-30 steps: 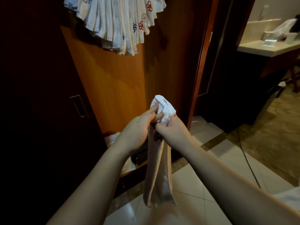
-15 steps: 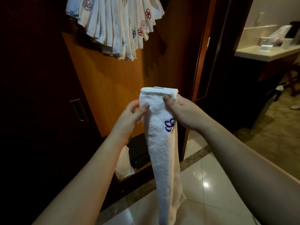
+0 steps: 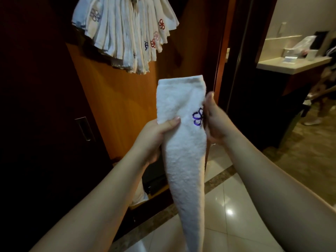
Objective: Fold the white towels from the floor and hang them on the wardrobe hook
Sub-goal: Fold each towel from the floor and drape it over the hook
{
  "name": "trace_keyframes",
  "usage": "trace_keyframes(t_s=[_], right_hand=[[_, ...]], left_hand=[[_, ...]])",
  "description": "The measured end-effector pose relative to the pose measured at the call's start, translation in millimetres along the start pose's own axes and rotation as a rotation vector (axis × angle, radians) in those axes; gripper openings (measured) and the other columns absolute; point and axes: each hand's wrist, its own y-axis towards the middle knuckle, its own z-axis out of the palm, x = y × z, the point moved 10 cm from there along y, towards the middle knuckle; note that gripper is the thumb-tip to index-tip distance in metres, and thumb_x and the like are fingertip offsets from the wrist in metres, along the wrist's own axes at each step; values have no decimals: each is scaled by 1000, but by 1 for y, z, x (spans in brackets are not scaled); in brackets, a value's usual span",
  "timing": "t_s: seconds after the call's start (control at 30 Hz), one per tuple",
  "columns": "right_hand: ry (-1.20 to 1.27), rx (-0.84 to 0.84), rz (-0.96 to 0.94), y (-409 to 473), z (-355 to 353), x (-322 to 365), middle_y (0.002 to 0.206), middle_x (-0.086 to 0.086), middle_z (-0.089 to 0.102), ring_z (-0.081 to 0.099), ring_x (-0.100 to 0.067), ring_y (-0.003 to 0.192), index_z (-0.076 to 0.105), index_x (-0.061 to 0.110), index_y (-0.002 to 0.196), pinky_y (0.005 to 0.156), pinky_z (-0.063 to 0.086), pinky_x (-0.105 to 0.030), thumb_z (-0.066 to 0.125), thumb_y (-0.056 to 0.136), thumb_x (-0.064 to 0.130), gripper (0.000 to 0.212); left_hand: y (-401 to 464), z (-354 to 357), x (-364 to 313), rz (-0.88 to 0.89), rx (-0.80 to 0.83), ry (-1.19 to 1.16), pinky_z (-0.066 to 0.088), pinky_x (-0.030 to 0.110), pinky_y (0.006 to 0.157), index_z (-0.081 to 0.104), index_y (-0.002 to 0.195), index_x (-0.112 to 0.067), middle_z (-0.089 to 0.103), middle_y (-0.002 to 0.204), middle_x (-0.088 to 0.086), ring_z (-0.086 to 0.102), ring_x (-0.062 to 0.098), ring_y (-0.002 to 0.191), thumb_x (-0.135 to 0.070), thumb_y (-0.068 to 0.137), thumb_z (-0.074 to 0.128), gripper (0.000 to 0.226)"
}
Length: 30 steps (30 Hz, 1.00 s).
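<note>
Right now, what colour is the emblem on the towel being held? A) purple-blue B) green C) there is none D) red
A: the folded towel, gripped by the left hand and right hand, shows a purple-blue flower emblem beside the right hand.

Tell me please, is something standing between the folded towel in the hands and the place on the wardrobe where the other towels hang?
Nothing visible blocks it. The folded towel, gripped by the left hand and right hand, is below the hanging towels, with only open space between. The hook itself is hidden.
</note>
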Motion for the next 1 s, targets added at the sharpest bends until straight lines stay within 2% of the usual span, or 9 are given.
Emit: trace_keyframes(t_s=[0.07, 0.2, 0.33, 0.43, 0.53, 0.63, 0.7, 0.83, 1.0], right_hand=[[131, 128, 195, -12, 3, -48, 143, -6, 61, 55, -24, 135, 53, 26, 143, 111, 45, -47, 77, 53, 83, 109], [129, 251, 375, -41, 14, -110, 114, 0, 76, 71, -13, 108, 62, 13, 124, 86, 58, -28, 98, 41, 61, 102], [-184, 254, 360, -41, 23, -111, 129, -6, 70, 65, -22, 122, 59, 14, 131, 107, 49, -41, 95, 45, 61, 104], [-308, 243, 327, -37, 31, -110, 128, -3, 70, 65, -21, 120, 62, 21, 128, 110, 47, -48, 86, 57, 56, 83], [-288, 218, 337, -38, 36, -116, 122, 0, 71, 69, -16, 113, 61, 25, 123, 100, 53, -37, 85, 55, 54, 78], [-168, 237, 378, -39, 39, -125, 121, -6, 73, 69, -22, 114, 59, 13, 129, 94, 56, -35, 93, 52, 44, 90], [-97, 288, 470, -42, 42, -130, 120, -10, 73, 68, -28, 116, 57, 7, 131, 96, 56, -39, 100, 43, 48, 105], [-99, 416, 571, -46, 47, -137, 115, -8, 75, 69, -25, 111, 61, 7, 124, 99, 54, -41, 102, 38, 50, 104], [-175, 385, 572, -46, 41, -136, 123, -11, 70, 64, -31, 121, 61, 11, 124, 110, 46, -52, 102, 31, 52, 110]], left_hand=[[6, -2, -8, -44, -31, -47, 62, 35, 69, 66, 117, -4, 77, 105, 13, 75, 29, 96, -18, 93, 67, 28], [18, -17, -26, -114, -141, -61, 62, 41, 70, 67, 114, -6, 78, 101, 12, 76, 29, 92, -24, 90, 72, 30], [30, -32, -49, -94, -197, -31, 62, 40, 57, 65, 108, -10, 79, 91, 9, 77, 27, 83, -26, 89, 74, 27], [39, -41, -64, -64, -226, -10, 61, 43, 57, 63, 108, -12, 79, 87, 7, 77, 27, 79, -25, 88, 75, 26], [46, -52, -77, -43, -232, -39, 62, 48, 62, 60, 112, -14, 78, 89, 9, 77, 29, 82, -24, 89, 73, 29], [53, -58, -88, -49, -191, -87, 61, 56, 72, 60, 115, -13, 78, 98, 13, 76, 34, 90, -22, 90, 71, 29], [59, -60, -93, -67, -145, -121, 59, 60, 78, 60, 116, -10, 76, 104, 16, 74, 37, 96, -20, 92, 69, 27], [71, -60, -99, -96, -54, -175, 54, 58, 94, 58, 128, -7, 70, 122, 20, 68, 40, 111, -20, 97, 62, 34], [85, -65, -97, -130, -55, -212, 47, 60, 103, 54, 129, -7, 67, 126, 20, 66, 41, 114, -17, 96, 64, 36]])
